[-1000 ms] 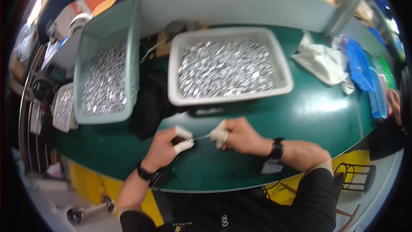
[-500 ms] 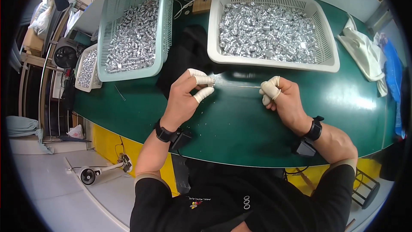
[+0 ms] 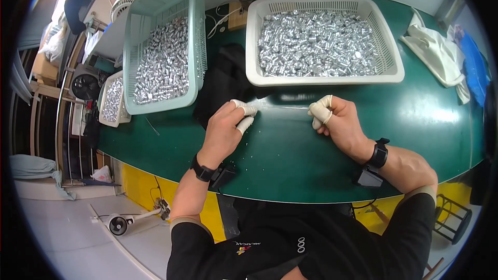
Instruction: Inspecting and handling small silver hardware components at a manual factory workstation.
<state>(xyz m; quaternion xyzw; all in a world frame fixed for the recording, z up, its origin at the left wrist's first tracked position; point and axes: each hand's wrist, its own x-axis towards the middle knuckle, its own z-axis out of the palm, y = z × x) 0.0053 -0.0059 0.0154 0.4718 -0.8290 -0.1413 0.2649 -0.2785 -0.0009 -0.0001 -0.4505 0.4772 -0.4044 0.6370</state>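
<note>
A thin silvery rod [image 3: 282, 107] is stretched level over the green table [image 3: 290, 161], just in front of the white basket [image 3: 321, 79]. My left hand [image 3: 225, 127] pinches its left end with white finger cots on the fingertips. My right hand [image 3: 340, 122], also in finger cots, pinches the right end. The white basket is full of small shiny metal pieces. Both wrists carry black bands.
A teal basket [image 3: 161, 106] of similar metal pieces stands at the left, with a smaller white tray [image 3: 104, 119] beyond it. A black cloth [image 3: 223, 80] lies between the baskets. White cloth [image 3: 436, 54] and a blue item [image 3: 472, 67] lie at the right. A fan [image 3: 85, 85] stands off the table's left.
My hands were close together a second ago; they have since drawn apart along the rod. The view has tipped down toward the table's near edge.
</note>
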